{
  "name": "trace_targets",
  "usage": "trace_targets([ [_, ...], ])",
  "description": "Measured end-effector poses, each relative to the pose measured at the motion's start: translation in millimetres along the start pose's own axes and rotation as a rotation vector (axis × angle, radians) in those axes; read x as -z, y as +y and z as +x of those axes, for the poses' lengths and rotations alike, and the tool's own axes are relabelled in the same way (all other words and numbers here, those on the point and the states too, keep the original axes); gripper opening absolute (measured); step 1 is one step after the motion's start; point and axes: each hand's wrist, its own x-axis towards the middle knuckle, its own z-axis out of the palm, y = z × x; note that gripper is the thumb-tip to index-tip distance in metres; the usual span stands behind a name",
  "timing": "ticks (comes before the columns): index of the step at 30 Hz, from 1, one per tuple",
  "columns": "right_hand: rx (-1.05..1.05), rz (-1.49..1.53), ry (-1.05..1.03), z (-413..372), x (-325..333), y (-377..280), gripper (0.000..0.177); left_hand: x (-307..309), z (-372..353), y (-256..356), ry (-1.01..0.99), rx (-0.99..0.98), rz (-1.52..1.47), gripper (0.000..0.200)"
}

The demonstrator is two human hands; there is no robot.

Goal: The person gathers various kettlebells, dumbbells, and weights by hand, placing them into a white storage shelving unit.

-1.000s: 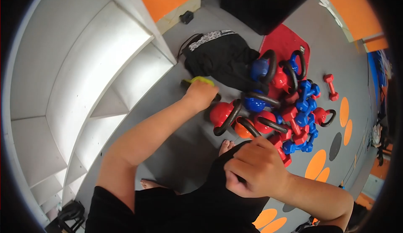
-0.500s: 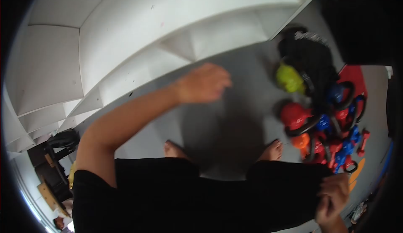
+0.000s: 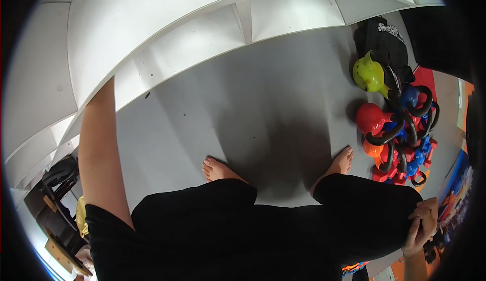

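Observation:
My left forearm point(image 3: 98, 144) reaches up behind the front edge of the white shelf unit point(image 3: 167, 43). The left hand itself is hidden inside, so its fingers do not show. At the right, my right hand point(image 3: 423, 224) is closed beside the knee of my black trousers point(image 3: 374, 200), fingers curled and touching the cloth. Whatever it may hold cannot be made out. Kettlebells lie on the floor ahead of that hand: a yellow-green one point(image 3: 368, 73), a red one point(image 3: 370, 118) and an orange one point(image 3: 373, 148).
Blue and red dumbbells point(image 3: 419, 155) are heaped among several kettlebells. A black bag point(image 3: 377, 35) lies behind them. My bare feet point(image 3: 218, 168) stand apart on the grey floor point(image 3: 263, 89). Dark equipment point(image 3: 61, 180) stands at the far left.
My left hand has moved left from above the floor and gone out of sight behind the shelf edge. My right hand stays closed at the knee. The view has shifted slightly.

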Motion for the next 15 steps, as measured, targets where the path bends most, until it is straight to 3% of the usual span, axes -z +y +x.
trace_targets([
  [6,-0.021,0.0,0.008,1.5,-0.2,-4.8,0.033,-7.0,-34.7,-26.0,0.016,-0.024,0.091,0.039],
  [8,0.006,0.02,-0.015,0.7,1.3,-3.2,0.025,-2.6,-27.8,-27.2,0.028,-0.047,0.143,0.038],
  [10,0.02,0.041,-0.009,1.6,-0.3,-1.3,0.022,35.1,-30.1,55.5,0.052,-0.073,0.193,0.037],
  [11,0.029,0.046,0.004,2.7,0.8,-0.2,0.02,39.4,-13.4,67.0,0.082,-0.086,0.209,0.036],
  [12,0.044,0.039,0.024,3.6,1.0,0.6,0.015,73.8,-11.8,103.1,-0.15,0.027,0.224,0.033],
  [15,0.088,0.021,0.064,8.4,1.1,0.3,0.01,120.2,-20.5,121.6,-0.432,0.248,-0.225,0.031],
])
